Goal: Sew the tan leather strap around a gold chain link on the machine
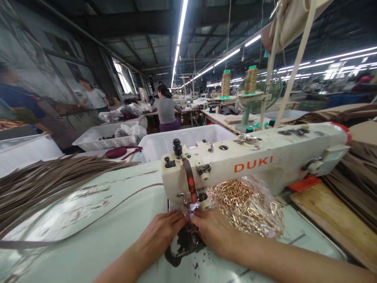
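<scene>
A white sewing machine (pixel 253 165) marked DUKI stands across the table. My left hand (pixel 167 224) is at its needle area, fingers bent together close to the presser foot. From the other side my right hand (pixel 213 228) meets it, thumb and fingertips pinched beside the lit foot. Whatever lies between the fingertips is too small and covered to make out. A thin brown strip (pixel 118 205) curves over the table from the left and passes behind the machine head. Behind my right hand, under the machine arm, sits a clear plastic bag of gold-coloured metal hooks (pixel 250 208).
Long brown strips (pixel 53 177) are heaped on the left, with more brown pieces (pixel 353 173) on the right by a wooden board (pixel 332 216). White bins (pixel 182 137) stand behind the table. Thread cones (pixel 251 80) rise at the back. Several people work farther off.
</scene>
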Demonstrator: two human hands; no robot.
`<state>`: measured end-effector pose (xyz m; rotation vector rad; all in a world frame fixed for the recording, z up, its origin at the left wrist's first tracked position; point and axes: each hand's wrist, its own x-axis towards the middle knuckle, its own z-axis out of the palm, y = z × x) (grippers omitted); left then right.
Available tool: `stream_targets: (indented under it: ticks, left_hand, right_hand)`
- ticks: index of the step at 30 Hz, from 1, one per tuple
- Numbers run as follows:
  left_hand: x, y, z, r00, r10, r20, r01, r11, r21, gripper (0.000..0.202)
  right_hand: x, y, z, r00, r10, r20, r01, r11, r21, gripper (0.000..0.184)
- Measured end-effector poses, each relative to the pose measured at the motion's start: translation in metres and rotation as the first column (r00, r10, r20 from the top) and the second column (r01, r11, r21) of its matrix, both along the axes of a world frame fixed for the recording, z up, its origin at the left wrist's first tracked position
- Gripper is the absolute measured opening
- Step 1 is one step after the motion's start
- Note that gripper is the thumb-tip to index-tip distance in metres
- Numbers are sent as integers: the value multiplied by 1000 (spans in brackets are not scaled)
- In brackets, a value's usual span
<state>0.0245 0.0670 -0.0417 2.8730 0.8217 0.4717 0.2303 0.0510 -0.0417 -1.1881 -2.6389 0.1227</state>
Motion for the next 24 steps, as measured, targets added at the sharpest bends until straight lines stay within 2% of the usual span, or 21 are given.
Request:
stream_targets:
  ticks: [4, 10, 16, 20, 24]
  left_hand:
    - [-1, 19, 6, 997, -78, 26, 79, 995, -58, 22]
    - [-3, 18, -7, 979, -103, 176, 91, 993, 75, 30]
    - [-5, 20, -9, 987, -92, 131, 71, 985, 156, 31]
    - [-6, 20, -7, 994, -94, 52, 82, 978, 192, 28]
    - [-3, 17, -3, 996, -80, -30, 86, 925, 369, 32]
  right_hand:
    - [-4, 0, -9, 998, -56, 21, 55, 997, 50, 27]
    - [-4, -6, -12, 996, -53, 75, 44, 993, 108, 29]
    - [-8, -5, -10, 990, -99, 100, 83, 984, 157, 22]
    - [-8, -5, -15, 989, -83, 125, 54, 974, 219, 29]
    - [-7, -4, -16, 984, -68, 165, 28, 972, 233, 32]
